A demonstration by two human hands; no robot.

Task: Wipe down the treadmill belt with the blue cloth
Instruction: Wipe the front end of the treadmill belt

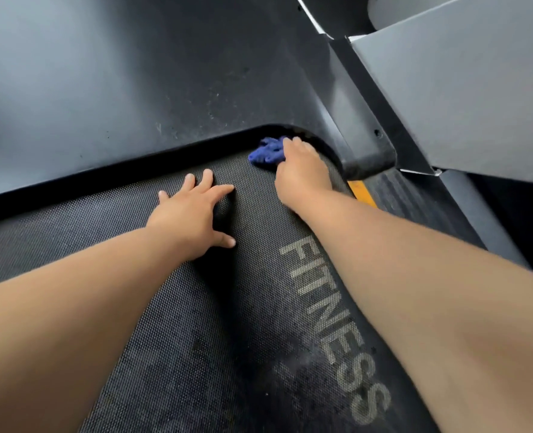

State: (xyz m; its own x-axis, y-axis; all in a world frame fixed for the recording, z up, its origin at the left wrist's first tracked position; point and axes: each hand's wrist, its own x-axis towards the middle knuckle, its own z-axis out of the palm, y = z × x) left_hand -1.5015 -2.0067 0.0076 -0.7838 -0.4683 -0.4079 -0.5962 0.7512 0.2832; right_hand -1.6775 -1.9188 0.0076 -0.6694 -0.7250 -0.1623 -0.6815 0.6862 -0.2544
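The black textured treadmill belt fills the lower part of the head view and carries pale "FITNESS" lettering. A crumpled blue cloth lies at the belt's far right corner, close under the motor hood. My right hand rests on top of the cloth and holds it against the belt, fingers curled over it; most of the cloth is hidden under the hand. My left hand lies flat on the belt to the left, fingers spread and straight, holding nothing.
The dark motor hood rises just beyond the belt. A black side rail end and a yellow strip border the belt at the right. A grey upright column stands at the upper right. Dusty smudges mark the near belt.
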